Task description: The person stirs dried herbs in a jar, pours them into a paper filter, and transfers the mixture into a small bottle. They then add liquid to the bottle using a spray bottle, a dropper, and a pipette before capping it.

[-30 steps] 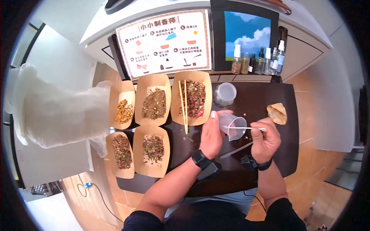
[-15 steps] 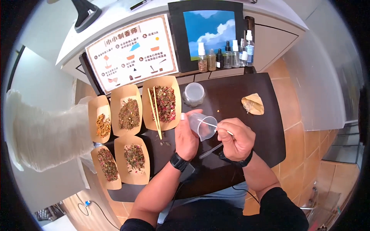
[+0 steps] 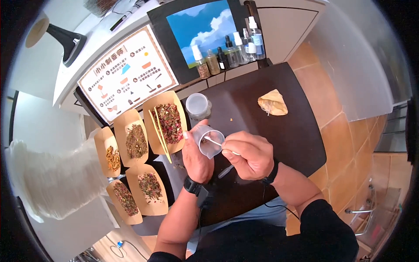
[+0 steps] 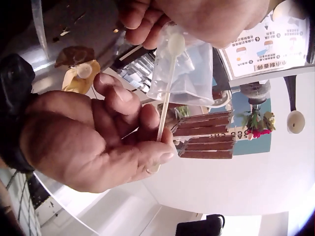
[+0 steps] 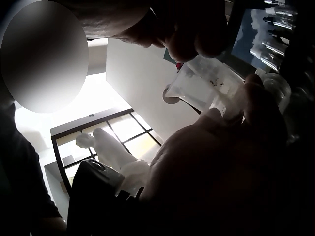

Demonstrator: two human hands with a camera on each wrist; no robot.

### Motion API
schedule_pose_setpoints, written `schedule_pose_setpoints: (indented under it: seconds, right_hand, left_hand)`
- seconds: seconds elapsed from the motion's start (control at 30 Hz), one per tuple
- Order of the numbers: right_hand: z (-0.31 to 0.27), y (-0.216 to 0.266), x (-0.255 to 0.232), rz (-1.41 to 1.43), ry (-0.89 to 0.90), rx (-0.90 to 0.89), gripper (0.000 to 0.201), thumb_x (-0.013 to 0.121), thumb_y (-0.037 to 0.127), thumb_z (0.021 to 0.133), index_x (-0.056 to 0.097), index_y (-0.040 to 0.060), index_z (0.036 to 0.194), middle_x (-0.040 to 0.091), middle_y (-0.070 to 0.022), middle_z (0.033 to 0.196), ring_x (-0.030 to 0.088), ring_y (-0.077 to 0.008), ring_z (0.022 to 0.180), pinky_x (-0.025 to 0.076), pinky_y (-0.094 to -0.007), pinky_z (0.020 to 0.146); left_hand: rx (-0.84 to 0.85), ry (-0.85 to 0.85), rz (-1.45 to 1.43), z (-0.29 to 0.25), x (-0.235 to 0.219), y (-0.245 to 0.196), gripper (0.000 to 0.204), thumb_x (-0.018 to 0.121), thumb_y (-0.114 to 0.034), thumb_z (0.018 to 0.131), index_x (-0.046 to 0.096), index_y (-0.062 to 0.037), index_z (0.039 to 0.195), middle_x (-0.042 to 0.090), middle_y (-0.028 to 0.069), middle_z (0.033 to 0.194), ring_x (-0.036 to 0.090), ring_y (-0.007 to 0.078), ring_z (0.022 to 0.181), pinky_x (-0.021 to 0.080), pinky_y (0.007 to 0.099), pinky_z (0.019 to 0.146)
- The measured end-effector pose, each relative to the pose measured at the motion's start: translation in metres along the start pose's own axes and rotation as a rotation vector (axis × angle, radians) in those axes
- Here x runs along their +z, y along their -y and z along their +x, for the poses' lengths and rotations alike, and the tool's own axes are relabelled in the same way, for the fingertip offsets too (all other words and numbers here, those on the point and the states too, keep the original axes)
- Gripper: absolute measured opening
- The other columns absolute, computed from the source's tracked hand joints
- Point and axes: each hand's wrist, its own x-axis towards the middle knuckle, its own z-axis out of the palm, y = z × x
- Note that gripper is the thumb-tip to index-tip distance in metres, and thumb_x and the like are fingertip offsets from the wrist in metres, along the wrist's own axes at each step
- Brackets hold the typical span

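My left hand holds a clear plastic cup, tilted with its mouth toward the right hand. My right hand pinches the handle of a small white spoon whose tip is inside the cup. In the left wrist view the round bowl of the spoon shows through the wall of the cup. Dark specks dot the inside of the cup in the dim right wrist view. A clear lidded jar stands on the table just beyond the left hand.
Several paper trays of dried herbs and petals stand at left. Two thin wooden sticks lie across one. A crumpled tan packet lies far right, a clear plastic strip between the forearms. Small bottles line the back.
The head view has turned, shifting the scene left. The right hand has come closer to the cup, and the spoon's tip has gone deeper inside. The left hand keeps hold of the cup.
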Motion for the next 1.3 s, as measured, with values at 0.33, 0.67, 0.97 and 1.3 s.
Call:
schedule_pose_setpoints:
  seconds: [0.33, 0.67, 0.97, 1.3]
  right_hand:
    - [-0.002, -0.006, -0.002, -0.088, 0.035, -0.061, 0.017, 0.076, 0.004, 0.083, 0.067, 0.0043, 0.098, 0.065, -0.0104, 0.094, 0.068, -0.0300, 0.075, 0.056, -0.0381, 0.064]
    - [0.001, -0.008, -0.001, -0.114, 0.097, -0.128, 0.019, 0.073, 0.002, 0.077, 0.065, 0.0055, 0.094, 0.062, -0.0086, 0.091, 0.064, -0.0264, 0.073, 0.054, -0.0375, 0.061]
    - [-0.003, -0.010, 0.000, -0.042, 0.033, -0.063, 0.020, 0.077, 0.002, 0.081, 0.066, 0.0036, 0.098, 0.064, -0.0106, 0.092, 0.066, -0.0302, 0.075, 0.055, -0.0387, 0.065]
    - [-0.004, -0.010, -0.001, -0.042, 0.020, -0.039, 0.015, 0.075, 0.004, 0.085, 0.067, 0.0029, 0.097, 0.065, -0.0116, 0.095, 0.067, -0.0310, 0.077, 0.056, -0.0388, 0.066]
  left_hand:
    - [-0.019, 0.050, -0.082, -0.003, 0.004, -0.006, 0.067, 0.035, -0.053, 0.110, 0.049, 0.0051, 0.141, 0.068, 0.0173, 0.113, 0.066, 0.0241, 0.104, 0.053, 0.0382, 0.094]
    - [-0.020, 0.042, -0.084, -0.003, 0.004, -0.007, 0.066, 0.036, -0.052, 0.110, 0.049, 0.0049, 0.141, 0.067, 0.0178, 0.115, 0.066, 0.0238, 0.105, 0.053, 0.0382, 0.095]
    - [-0.011, 0.030, -0.087, -0.003, 0.008, -0.007, 0.064, 0.037, -0.051, 0.111, 0.050, 0.0039, 0.141, 0.067, 0.0193, 0.119, 0.066, 0.0238, 0.105, 0.052, 0.0383, 0.094]
    - [0.012, 0.061, -0.104, -0.002, 0.006, -0.004, 0.058, 0.039, -0.047, 0.111, 0.051, 0.0026, 0.139, 0.067, 0.0206, 0.122, 0.066, 0.0258, 0.108, 0.052, 0.0399, 0.096]
